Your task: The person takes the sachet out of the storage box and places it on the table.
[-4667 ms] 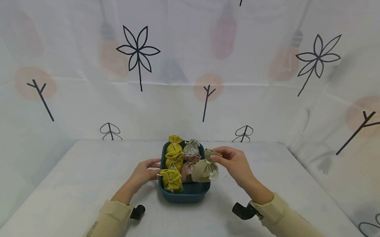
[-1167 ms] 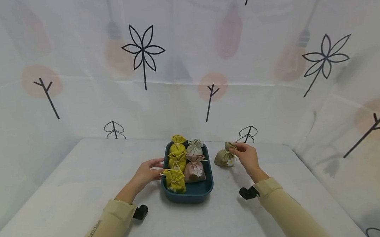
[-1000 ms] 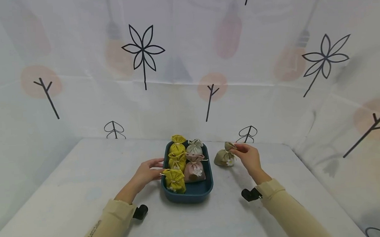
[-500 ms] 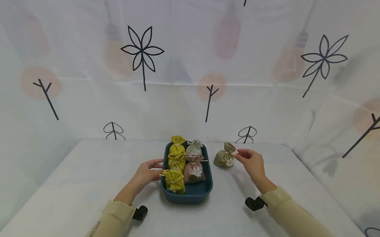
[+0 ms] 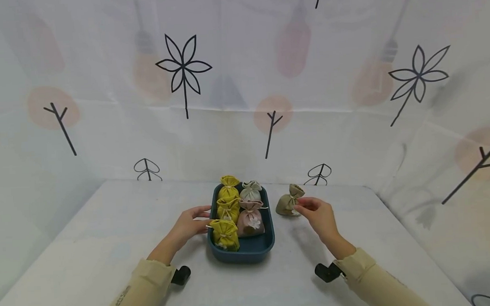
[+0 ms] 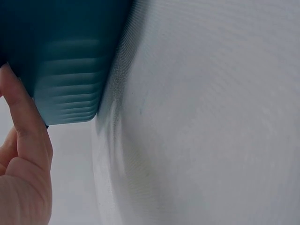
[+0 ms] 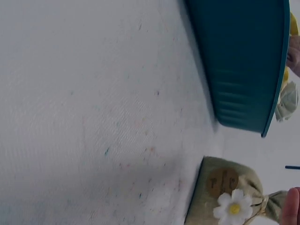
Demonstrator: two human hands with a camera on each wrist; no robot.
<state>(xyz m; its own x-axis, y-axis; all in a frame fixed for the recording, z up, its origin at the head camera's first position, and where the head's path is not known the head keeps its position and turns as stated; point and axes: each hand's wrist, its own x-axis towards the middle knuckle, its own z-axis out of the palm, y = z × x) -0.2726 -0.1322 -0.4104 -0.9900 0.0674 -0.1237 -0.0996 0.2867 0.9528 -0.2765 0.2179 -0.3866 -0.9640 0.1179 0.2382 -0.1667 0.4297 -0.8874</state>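
Observation:
My left hand [image 5: 190, 221] rests its fairly straight fingers against the left side of the dark teal bin [image 5: 253, 256]. The left wrist view shows these fingers [image 6: 26, 117] along the bin's outer wall [image 6: 70, 79]. To the right of the bin, an olive-green drawstring pouch [image 5: 286, 203] sits upright on the table. My right hand [image 5: 319, 213] pinches it just below the tied neck with thumb and forefinger. Part of its white flower is hidden by the thumb in the head view. The right wrist view shows the pouch's flower [image 7: 233, 207] and round brown tag [image 7: 222, 182].
Inside the bin stand yellow pouches [image 5: 226, 236] in a left column, with a pink pouch [image 5: 248, 221] and a pale grey pouch [image 5: 250, 190] on the right. A white table [image 5: 148, 198] lies under everything. A patterned cloth [image 5: 228, 140] hangs behind it.
The olive-green pouch came out of the bin onto the table at the right. My right hand let go of its top, drew back right, then came back lower on it. My left hand stayed.

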